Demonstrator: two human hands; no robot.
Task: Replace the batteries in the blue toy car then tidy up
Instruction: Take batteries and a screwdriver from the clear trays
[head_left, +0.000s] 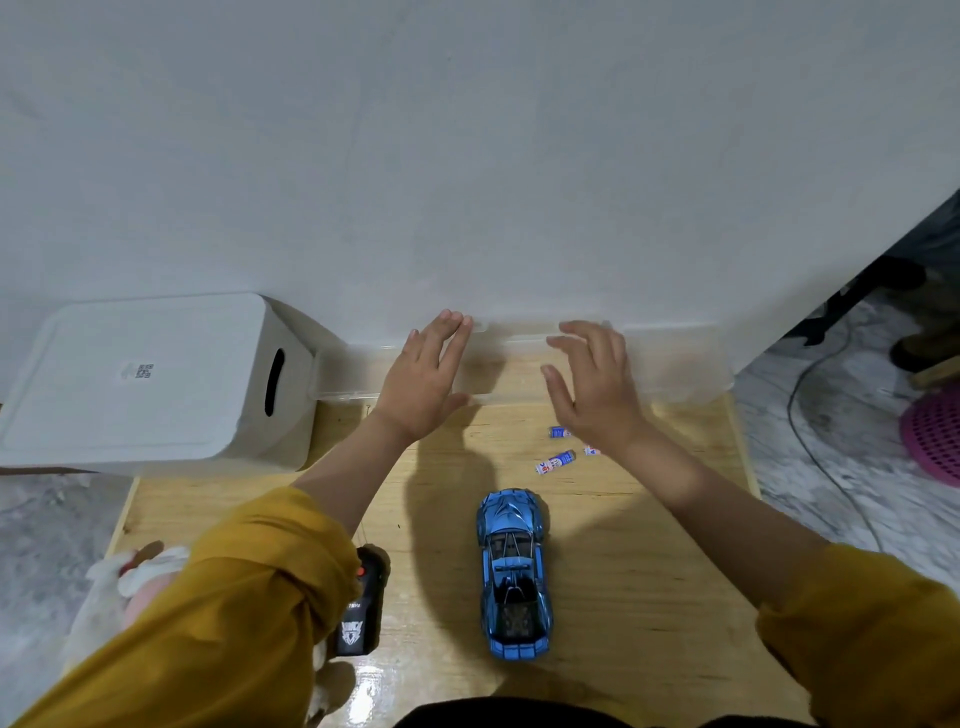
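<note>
- Pale wooden worktop (649, 571): set against a white wall, carrying all task items.
- Glossy blue toy sports car (514, 574): upright on its wheels, centre of the worktop, lengthwise from near to far.
- Small blue-and-white cylindrical batteries (556, 461): three visible, loose on the worktop just beyond the car, right of centre; two partly hidden by the right wrist.
- Clear plastic storage box (675, 364): along the far edge, against the wall.
- Left hand (423, 376): fingers extended and together, palm down, over the box, gripping nothing.
- Right hand (592, 384): fingers spread, over the box, empty.
- Black remote controller (361, 610): near left of the car, partly covered by the mustard-yellow sleeve (234, 623).
- White lidded bin (150, 382): far left, beside the clear box.
</note>
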